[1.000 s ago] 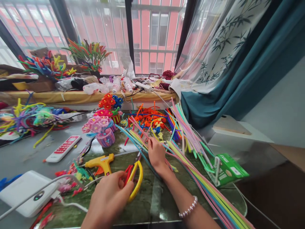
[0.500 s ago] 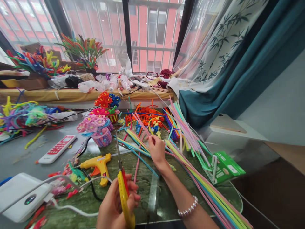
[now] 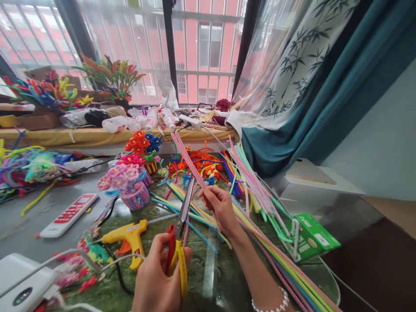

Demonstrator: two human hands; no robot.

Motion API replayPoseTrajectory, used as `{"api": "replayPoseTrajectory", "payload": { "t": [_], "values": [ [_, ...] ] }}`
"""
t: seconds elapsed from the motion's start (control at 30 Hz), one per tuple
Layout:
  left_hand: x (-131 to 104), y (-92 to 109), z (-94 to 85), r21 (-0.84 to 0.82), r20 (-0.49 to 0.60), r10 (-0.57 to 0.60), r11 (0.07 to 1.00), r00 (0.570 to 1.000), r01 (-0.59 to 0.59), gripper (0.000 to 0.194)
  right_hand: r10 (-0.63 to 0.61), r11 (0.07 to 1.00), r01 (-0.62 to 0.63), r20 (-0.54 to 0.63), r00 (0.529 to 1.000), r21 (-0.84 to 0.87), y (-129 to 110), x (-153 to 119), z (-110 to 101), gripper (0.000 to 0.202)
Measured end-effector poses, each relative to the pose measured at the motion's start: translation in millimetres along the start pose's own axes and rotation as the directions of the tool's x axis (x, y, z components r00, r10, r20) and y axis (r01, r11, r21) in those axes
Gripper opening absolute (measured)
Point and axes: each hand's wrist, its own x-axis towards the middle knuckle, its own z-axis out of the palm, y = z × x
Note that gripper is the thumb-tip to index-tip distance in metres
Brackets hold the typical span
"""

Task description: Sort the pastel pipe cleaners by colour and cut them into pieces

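Observation:
My left hand (image 3: 159,277) is closed around scissors (image 3: 184,212) with red and yellow handles, at the bottom centre. Their blades look nearly together and point up and to the right, towards my right hand (image 3: 221,208). Pinched in that hand are a few pink pipe cleaners (image 3: 189,161), slanting up and to the left from the fingers. The scissor tip appears close beside them; whether it touches I cannot tell. Below and behind the right hand lies a long bundle of yellow, blue and pink pipe cleaners (image 3: 282,260) on the green tabletop (image 3: 234,277).
A yellow glue gun (image 3: 128,238), a white remote (image 3: 69,216) and a white power bank (image 3: 24,277) with cables lie to the left. Pipe-cleaner flower pots (image 3: 134,197) stand behind. Orange pieces (image 3: 208,162), pastel stems (image 3: 250,173) and a green box (image 3: 315,236) are further right.
The scissors have swung from upright to leaning right, their tip nearer my right hand. The pink pipe cleaners are raised higher. The view has shifted slightly.

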Motion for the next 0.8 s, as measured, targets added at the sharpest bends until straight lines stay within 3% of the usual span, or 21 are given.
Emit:
{"api": "replayPoseTrajectory", "payload": {
  "t": [0.27,0.6,0.8],
  "values": [
    [7.4,-7.0,3.7,0.158,-0.002,0.061,0.986,0.998,-0.06,0.035,-0.024,0.997,0.022,0.018,1.0,0.077,-9.0,-2.8,0.6,0.029],
    [16.8,-4.4,-0.3,0.097,-0.019,0.022,0.995,1.0,-0.02,0.04,-0.056,0.998,0.057,0.036,0.998,-0.035,-13.9,-3.6,-2.9,0.028],
    [18.9,-8.0,-8.8,0.113,0.079,0.009,0.993,0.997,-0.018,0.042,-0.031,0.992,0.044,0.104,0.994,-0.118,-18.8,-4.5,0.1,0.032]
  ]
}}
